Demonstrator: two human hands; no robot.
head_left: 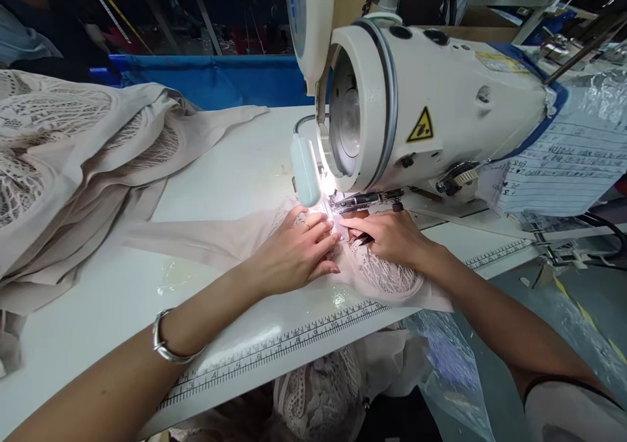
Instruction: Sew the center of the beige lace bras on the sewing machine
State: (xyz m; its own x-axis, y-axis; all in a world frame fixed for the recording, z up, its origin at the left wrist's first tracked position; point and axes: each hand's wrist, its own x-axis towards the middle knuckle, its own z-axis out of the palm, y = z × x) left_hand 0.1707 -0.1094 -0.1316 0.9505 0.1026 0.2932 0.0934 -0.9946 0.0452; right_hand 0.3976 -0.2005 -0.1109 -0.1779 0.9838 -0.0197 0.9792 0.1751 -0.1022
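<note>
A pale pink lace garment piece point(386, 272) with a moulded cup lies under the needle area of a white sewing machine point(441, 102). My left hand point(296, 249) rests flat on its lace, fingers spread, just left of the lit stitching spot. From the other side, my right hand point(392, 236) presses an outstretched index finger onto the fabric. Its other fingers are curled around a small black pointed tool point(363, 237), apparently thread snips, mostly hidden in the palm. The needle itself is lost in the lamp's glare.
More lace garments point(88, 148) are heaped at the left of the white table point(220, 337), and others point(318, 390) hang below its front edge. A small lamp point(304, 168) stands close above my left fingers. Handwritten paper point(563, 148) hangs at the right.
</note>
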